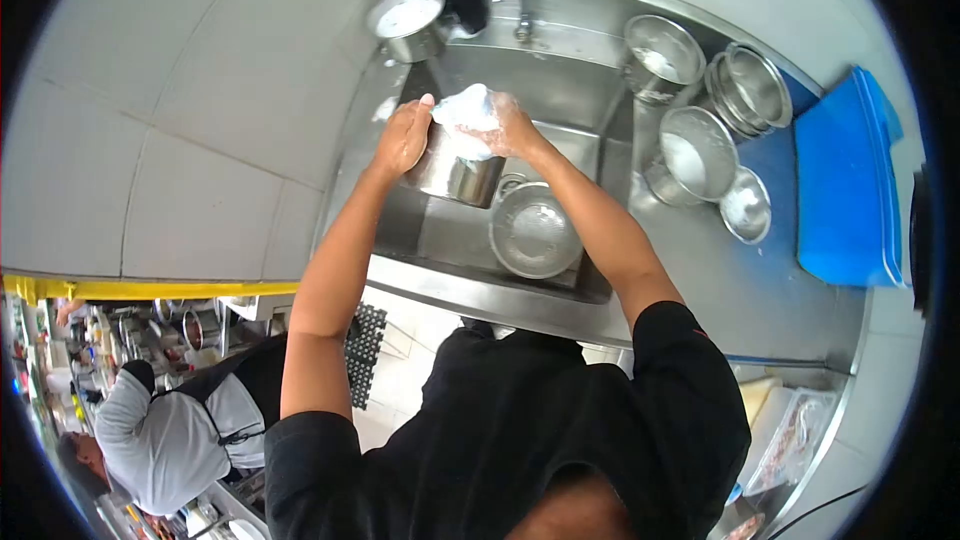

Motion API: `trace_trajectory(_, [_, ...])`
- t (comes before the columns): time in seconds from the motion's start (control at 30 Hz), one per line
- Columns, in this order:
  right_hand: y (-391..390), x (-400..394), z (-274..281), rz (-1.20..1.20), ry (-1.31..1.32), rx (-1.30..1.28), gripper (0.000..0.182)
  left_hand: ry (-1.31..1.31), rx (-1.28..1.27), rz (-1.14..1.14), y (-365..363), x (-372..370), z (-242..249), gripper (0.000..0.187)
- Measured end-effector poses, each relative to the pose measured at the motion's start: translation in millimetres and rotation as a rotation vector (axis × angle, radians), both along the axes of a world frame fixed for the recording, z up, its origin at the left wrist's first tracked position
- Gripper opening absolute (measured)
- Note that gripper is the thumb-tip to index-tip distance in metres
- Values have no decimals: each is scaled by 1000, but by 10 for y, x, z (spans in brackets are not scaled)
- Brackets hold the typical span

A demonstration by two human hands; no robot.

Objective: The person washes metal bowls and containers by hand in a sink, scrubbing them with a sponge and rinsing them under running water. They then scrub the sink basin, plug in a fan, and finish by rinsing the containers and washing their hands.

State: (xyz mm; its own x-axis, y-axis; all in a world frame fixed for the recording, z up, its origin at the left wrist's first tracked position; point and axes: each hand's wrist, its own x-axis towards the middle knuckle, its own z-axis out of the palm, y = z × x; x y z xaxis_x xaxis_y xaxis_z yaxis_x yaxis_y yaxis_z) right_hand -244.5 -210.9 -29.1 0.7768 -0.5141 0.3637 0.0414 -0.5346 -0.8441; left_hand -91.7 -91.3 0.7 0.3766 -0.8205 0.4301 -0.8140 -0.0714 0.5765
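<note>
A steel pot (452, 176) is tilted over the sink basin. My left hand (404, 138) grips it at its left side, fingers closed with the thumb up near the rim. On the pot's right side, my right hand (508, 128) is closed on a soft white foam-covered pad (468, 108). Suds coat the fingers, and the foam hides what the pad is made of. Below the pot, a round steel bowl (536, 230) rests on the bottom of the sink (560, 80).
A foamy pot (408, 24) stands at the back left, near the faucet (522, 28). Several soapy pots and bowls (692, 155) crowd the right drainboard (690, 270). Beyond them is a blue bin (846, 185). Behind on the left, another person (180, 430) bends over a cluttered counter.
</note>
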Motion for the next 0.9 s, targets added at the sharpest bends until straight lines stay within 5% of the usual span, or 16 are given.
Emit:
trace_trajectory(0.03, [-98, -110, 44, -25, 8, -12, 41, 206, 247, 79, -121, -129, 9, 44])
trace_trajectory(0.1, [-251, -384, 187, -17, -56, -152, 44, 316, 24, 96, -323, -406, 53, 56])
trace_trajectory(0.23, [-609, -1063, 313, 66, -85, -4, 43, 567, 22, 88, -512, -808, 183, 54])
trace_trajectory(0.27, [-651, -1242, 180, 115, -284, 454, 41, 715, 32, 126, -578, -867, 215, 51])
trace_trajectory(0.3, [-704, -1394, 74, 98, -275, 620, 42, 712, 31, 107, -635, -910, 153, 51])
trace_trajectory(0.37, [-837, -1509, -506, -57, -511, 924, 39, 1306, -147, 47, -715, -996, -116, 47])
trace_trajectory(0.43, [-513, -1568, -578, -344, -639, 1221, 35, 1432, -86, 60, -602, -1277, -265, 61])
trace_trajectory(0.5, [-213, -1595, -565, -380, -685, 1271, 34, 1542, -202, -95, -639, -1256, -1029, 68])
trace_trajectory(0.57, [-217, -1652, -659, -431, -726, 1317, 33, 1746, 54, -7, -492, -1300, -886, 71])
trace_trajectory(0.6, [-367, -1672, -850, -247, -636, 1440, 31, 1639, 116, -338, -430, -1276, -761, 69])
trace_trajectory(0.67, [-643, -1647, -957, -73, -547, 1557, 30, 1619, 306, -422, -518, -1020, -765, 64])
trace_trajectory(0.73, [-843, -1538, -920, 57, -183, -220, 33, 1556, 573, -503, -570, -890, -614, 49])
trace_trajectory(0.8, [-931, -1328, -700, 159, 175, 410, 32, 1507, 559, -534, -657, -834, -611, 46])
trace_trajectory(0.83, [-947, -1238, -519, 144, 263, 433, 31, 1447, 535, -563, -702, -794, -616, 44])
trace_trajectory(0.9, [-1001, -1161, -419, 106, 319, -99, 29, 1465, 490, -468, -763, -682, -654, 44])
